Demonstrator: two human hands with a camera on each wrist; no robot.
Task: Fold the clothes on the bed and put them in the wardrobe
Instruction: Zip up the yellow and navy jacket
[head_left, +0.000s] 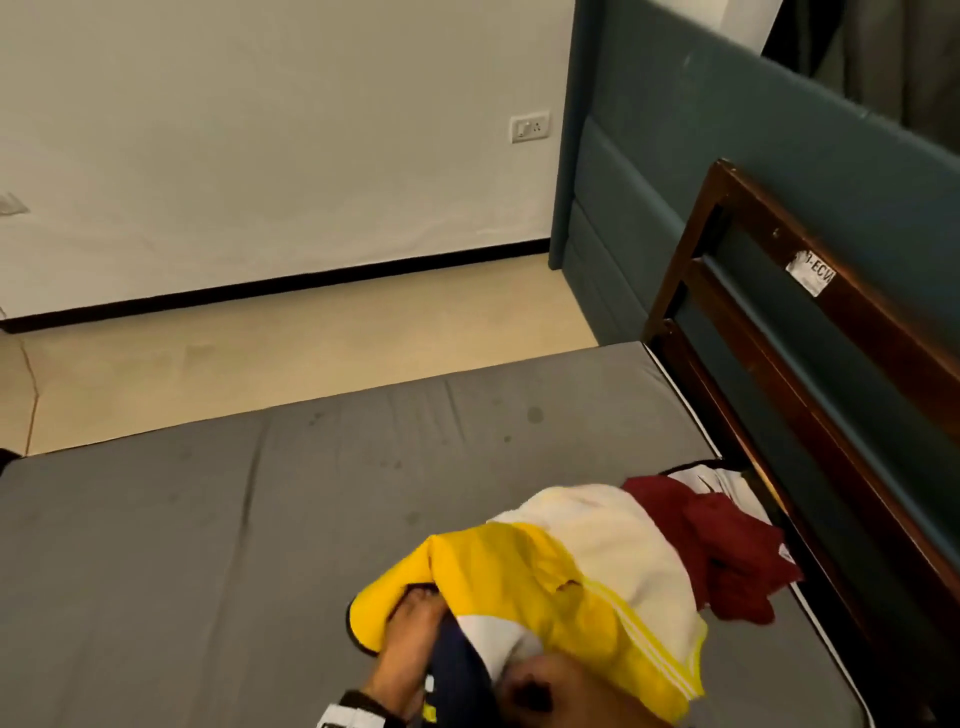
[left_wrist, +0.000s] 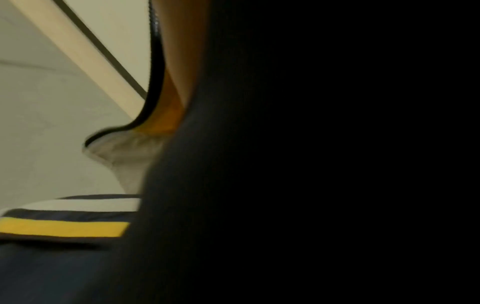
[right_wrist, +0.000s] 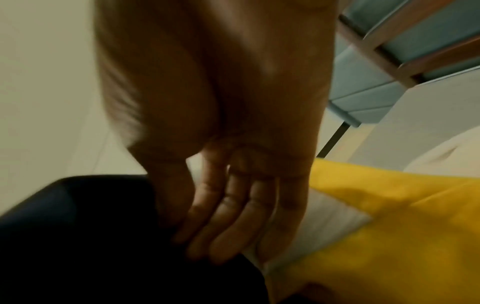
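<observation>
The crumpled yellow-and-white striped jersey (head_left: 566, 561) lay heaped on the bare grey mattress (head_left: 208, 519) near the wooden bed frame (head_left: 810, 332), with a dark red garment (head_left: 727, 551) bunched behind it, touching. The left hand (head_left: 410, 623) reached under the jersey's yellow hem, probably to lift and separate it; its fingers were hidden by cloth, so grip could not be told. The right hand (right_wrist: 233, 195) had straight, relaxed fingers resting on a dark navy cloth (right_wrist: 78, 236) beside the jersey, likely steadying it. No wardrobe in view; folding not yet begun.
</observation>
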